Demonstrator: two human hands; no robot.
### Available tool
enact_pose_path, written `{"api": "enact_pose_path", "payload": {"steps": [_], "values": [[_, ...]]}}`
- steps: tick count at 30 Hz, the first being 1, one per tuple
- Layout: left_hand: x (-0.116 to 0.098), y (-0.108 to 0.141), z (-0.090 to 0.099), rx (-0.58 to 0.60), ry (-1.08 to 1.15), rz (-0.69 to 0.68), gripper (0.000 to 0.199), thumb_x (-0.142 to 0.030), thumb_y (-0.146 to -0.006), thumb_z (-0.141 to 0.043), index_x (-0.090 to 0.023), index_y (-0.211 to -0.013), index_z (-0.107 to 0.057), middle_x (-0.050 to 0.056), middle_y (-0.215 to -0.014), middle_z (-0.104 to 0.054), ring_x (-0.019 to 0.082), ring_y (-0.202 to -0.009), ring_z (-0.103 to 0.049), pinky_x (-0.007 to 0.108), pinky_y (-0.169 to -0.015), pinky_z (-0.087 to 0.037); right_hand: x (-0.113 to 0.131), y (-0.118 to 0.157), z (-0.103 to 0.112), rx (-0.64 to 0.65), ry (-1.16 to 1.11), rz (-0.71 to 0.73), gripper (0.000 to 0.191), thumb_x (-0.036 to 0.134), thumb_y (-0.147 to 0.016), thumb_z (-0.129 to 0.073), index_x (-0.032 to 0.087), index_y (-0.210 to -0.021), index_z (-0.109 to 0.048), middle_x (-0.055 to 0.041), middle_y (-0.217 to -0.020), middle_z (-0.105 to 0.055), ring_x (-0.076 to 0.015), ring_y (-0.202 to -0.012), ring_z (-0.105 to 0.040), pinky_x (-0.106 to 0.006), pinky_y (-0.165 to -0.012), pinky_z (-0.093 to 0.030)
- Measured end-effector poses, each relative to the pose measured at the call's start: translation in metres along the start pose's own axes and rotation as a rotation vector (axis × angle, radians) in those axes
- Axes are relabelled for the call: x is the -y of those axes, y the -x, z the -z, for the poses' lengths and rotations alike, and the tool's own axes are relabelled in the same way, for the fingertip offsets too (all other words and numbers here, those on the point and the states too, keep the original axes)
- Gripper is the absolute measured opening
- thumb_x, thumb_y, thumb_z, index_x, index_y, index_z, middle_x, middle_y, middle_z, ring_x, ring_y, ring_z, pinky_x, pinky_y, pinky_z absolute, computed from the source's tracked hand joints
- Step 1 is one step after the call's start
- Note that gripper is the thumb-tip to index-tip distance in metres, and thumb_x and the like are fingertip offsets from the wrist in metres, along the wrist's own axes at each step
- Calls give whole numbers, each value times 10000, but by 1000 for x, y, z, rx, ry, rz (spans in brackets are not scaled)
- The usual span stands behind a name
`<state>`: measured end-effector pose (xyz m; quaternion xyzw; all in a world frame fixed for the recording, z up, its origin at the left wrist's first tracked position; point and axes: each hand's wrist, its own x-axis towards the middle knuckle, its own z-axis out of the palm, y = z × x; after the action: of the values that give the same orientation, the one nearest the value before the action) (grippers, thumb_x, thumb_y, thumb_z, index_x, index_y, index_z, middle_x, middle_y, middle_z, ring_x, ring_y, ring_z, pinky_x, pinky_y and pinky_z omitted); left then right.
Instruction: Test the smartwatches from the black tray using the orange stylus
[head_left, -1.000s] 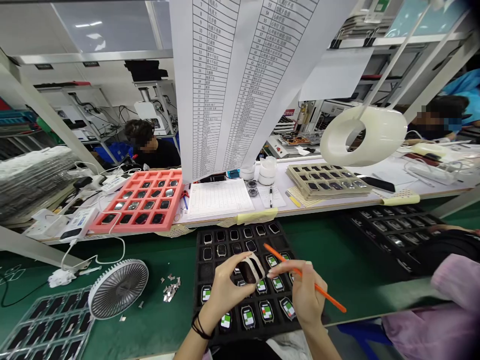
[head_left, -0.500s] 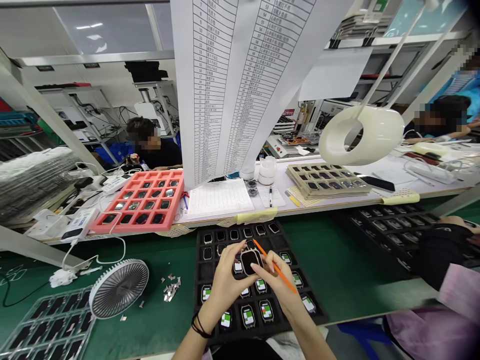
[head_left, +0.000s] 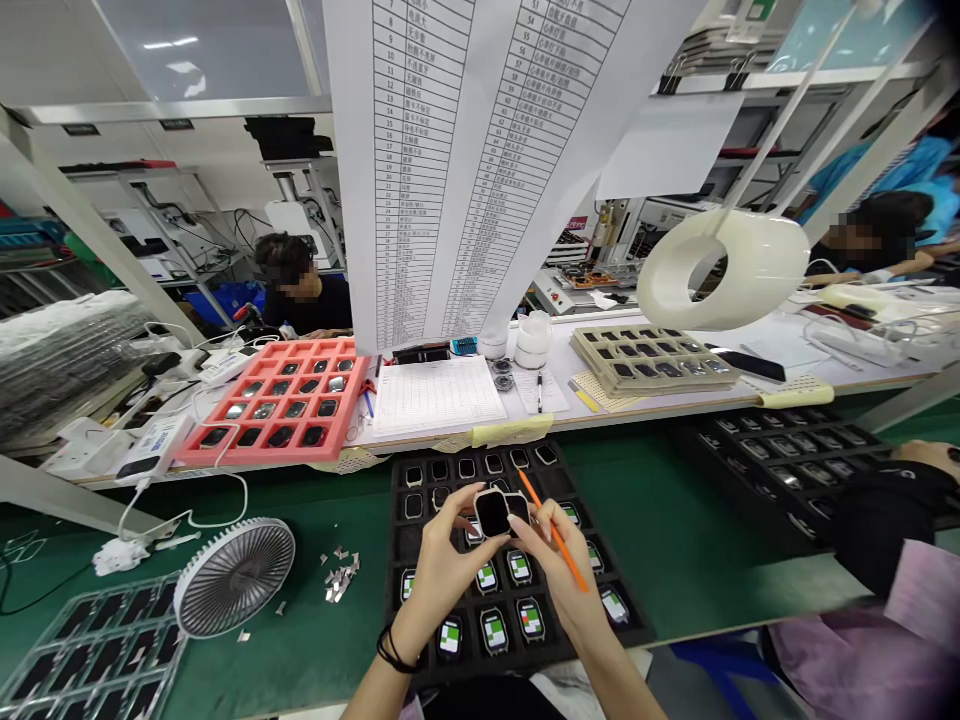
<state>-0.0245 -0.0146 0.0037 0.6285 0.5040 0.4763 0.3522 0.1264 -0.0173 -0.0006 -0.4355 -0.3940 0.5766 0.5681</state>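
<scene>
Over the black foam tray, a smartwatch without a strap, its screen dark, sits between the thumb and fingers of my left hand. My right hand grips a thin orange stick that slants across its fingers; the stick's exact kind cannot be made out. The right thumb reaches the watch's right edge. Just behind that thumb shows part of a second dark watch face, and I cannot tell whether it is held. Below my hands, several watches in the tray, such as the lit watch, show green and white screens.
A small fan and loose metal pieces lie left on the green bench. A pink tray and a beige tray stand on the shelf. Printed sheets hang ahead. At right, a co-worker's sleeve is beside dark trays.
The watch in my hands has shifted slightly left and tilted, and more of a second dark watch face shows behind it. The co-worker's hand at right has moved.
</scene>
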Motion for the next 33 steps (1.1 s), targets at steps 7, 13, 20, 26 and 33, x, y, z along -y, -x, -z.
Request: {"api": "enact_pose_path", "payload": {"steps": [7, 13, 20, 26, 33], "values": [[10, -6, 3, -15, 280, 168, 491, -343, -766, -683, -202, -1168, -438, 95, -1016, -680, 201, -843, -681, 280, -634, -553, 4, -1, 4, -48, 30, 69, 429, 364, -758, -723, 230, -615, -340, 44, -674, -385, -164, -726, -557, -346, -730, -565], [13, -6, 0, 46, 389, 236, 686, -415, -718, -735, -200, -1268, -386, 102, -1046, -661, 207, -831, -678, 286, -630, -555, 2, -2, 4, -71, 49, 62, 446, 371, -752, -730, 225, -606, -335, 47, -672, -379, -143, -685, -517, -343, -720, -574], [10, -6, 2, 35, 358, 241, 545, -510, -853, -558, -198, -1274, -411, 43, -906, -634, 157, -668, -651, 308, -607, -558, 3, -2, 7, -56, 69, 46, 426, 379, -769, -712, 229, -619, -342, 36, -702, -365, -165, -744, -508, -370, -742, -563], [11, -7, 1, 27, 284, 227, 441, -450, -840, -599, -185, -1186, -533, 68, -938, -675, 175, -730, -647, 274, -582, -535, -2, -4, 9, -73, 101, 79, 453, 346, -758, -727, 229, -592, -322, 51, -628, -363, -153, -685, -486, -324, -708, -510], [6, -14, -3, 1, 151, 78, 235, -345, -845, -608, -171, -985, -682, 102, -1049, -705, 225, -905, -657, 301, -715, -544, -4, -24, 43, -243, 170, 214, 465, 351, -717, -749, 231, -558, -328, -19, -714, -595, -251, -869, -624, -340, -749, -468]]}}
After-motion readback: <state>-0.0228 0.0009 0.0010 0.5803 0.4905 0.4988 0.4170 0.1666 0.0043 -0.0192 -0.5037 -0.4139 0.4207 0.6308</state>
